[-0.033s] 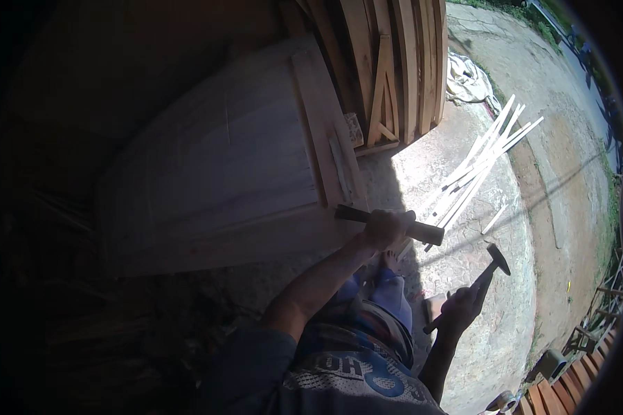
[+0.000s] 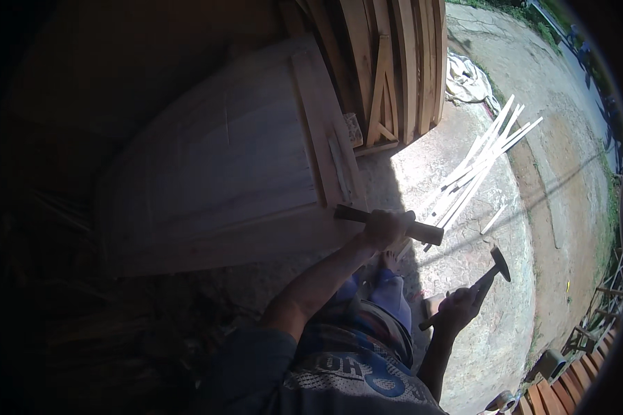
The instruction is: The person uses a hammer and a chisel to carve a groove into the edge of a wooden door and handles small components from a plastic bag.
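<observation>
My left hand [image 2: 386, 229] is wrapped round a wood-handled chisel [image 2: 428, 234]. Its dark blade points left, over the near right corner of a large wooden panel [image 2: 228, 159]. Away to the right, my right hand [image 2: 457, 310] grips a hammer [image 2: 500, 264] by its handle, head up and apart from the chisel. A raised wooden rail [image 2: 318, 117] runs along the panel's right side, with a narrow slot-like mark in it. Deep shade hides the panel's left part.
Long boards [image 2: 408, 62] stand at the back beside the panel. Thin white strips [image 2: 481, 162] lie in a loose pile on the sunlit concrete floor [image 2: 491, 346]. A white cloth [image 2: 467, 79] lies behind them. Reddish planks [image 2: 567, 391] show at the lower right.
The hammer in my right hand has dipped very slightly. My left hand and the chisel have stayed in place.
</observation>
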### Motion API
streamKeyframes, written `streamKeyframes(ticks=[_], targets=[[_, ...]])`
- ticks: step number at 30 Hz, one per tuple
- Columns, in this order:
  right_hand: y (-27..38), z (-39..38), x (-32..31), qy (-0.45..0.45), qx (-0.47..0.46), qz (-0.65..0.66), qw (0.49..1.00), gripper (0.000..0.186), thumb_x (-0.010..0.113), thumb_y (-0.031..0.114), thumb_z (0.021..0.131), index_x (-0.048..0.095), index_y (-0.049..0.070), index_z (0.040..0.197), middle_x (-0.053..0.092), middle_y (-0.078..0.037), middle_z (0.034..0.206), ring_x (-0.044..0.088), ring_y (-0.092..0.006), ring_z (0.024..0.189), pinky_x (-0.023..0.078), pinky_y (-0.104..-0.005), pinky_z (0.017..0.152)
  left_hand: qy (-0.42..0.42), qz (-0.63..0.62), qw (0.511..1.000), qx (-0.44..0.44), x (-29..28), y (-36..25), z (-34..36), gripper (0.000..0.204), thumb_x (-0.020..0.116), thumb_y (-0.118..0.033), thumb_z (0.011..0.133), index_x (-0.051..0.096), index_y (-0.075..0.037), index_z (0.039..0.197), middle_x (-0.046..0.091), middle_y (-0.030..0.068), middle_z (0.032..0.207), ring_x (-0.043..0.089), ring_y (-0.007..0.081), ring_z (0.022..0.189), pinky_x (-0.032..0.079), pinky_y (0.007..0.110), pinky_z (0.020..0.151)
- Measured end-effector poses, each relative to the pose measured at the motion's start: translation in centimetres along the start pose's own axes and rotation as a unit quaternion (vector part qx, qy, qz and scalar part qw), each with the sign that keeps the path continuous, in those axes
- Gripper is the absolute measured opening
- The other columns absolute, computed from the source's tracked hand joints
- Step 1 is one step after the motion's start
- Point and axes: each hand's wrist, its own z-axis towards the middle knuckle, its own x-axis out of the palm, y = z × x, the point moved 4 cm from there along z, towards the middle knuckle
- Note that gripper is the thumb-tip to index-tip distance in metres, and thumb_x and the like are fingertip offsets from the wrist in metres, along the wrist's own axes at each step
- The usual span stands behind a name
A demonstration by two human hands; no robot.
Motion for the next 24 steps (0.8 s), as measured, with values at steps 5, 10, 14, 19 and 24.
streamKeyframes(ticks=[5,10,14,19,24], targets=[[2.0,-1.2,1.0,0.049,0.001,-0.046,0.998,0.054,0.044,0.019,0.107,0.030,0.011,0.158,0.041,0.004,0.060,0.037,-0.0045,0.044,0.033,-0.0234,0.039,0.024,-0.005,1.000,0.013,-0.5,-0.8,-0.3,0.028,0.079,-0.022,0.072,0.056,-0.013,0.086,0.065,0.0101,0.076,0.069,0.0331,0.074,0.054,0.047,0.063],[2.2,-1.8,0.0,-0.044,0.006,0.051,0.998,0.053,0.043,0.017,0.108,0.028,0.012,0.159,0.039,0.004,0.060,0.035,-0.0039,0.043,0.031,-0.0221,0.036,0.034,-0.023,0.996,0.085,1.3,-3.4,-1.9,0.025,0.077,-0.022,0.074,0.057,-0.014,0.086,0.063,0.0085,0.074,0.069,0.0309,0.070,0.053,0.045,0.060],[1.6,-1.4,-1.1,-0.034,0.051,0.096,0.993,0.055,0.045,0.018,0.107,0.028,0.015,0.159,0.035,0.006,0.060,0.033,-0.0033,0.043,0.030,-0.0215,0.035,0.019,-0.016,0.998,0.065,3.0,-4.1,1.6,0.018,0.072,-0.026,0.082,0.059,-0.015,0.088,0.065,0.0072,0.073,0.069,0.0286,0.068,0.054,0.044,0.057],[1.5,0.0,-3.3,-0.024,0.007,0.024,0.999,0.056,0.049,0.018,0.105,0.030,0.012,0.158,0.038,0.006,0.064,0.034,-0.0021,0.050,0.029,-0.0202,0.041,0.017,-0.008,1.000,-0.008,1.2,-2.7,4.1,0.016,0.070,-0.023,0.083,0.059,-0.014,0.088,0.066,0.0072,0.075,0.070,0.0304,0.071,0.055,0.046,0.060],[-1.4,5.3,-7.1,0.039,-0.019,0.196,0.980,0.026,0.048,0.019,0.104,0.051,0.008,0.128,0.040,0.004,0.063,0.043,-0.0030,0.051,0.036,-0.0213,0.041,0.002,0.005,1.000,-0.029,1.6,-2.3,4.8,0.013,0.068,-0.022,0.085,0.058,-0.014,0.087,0.066,0.0079,0.073,0.069,0.0305,0.068,0.054,0.046,0.057]])
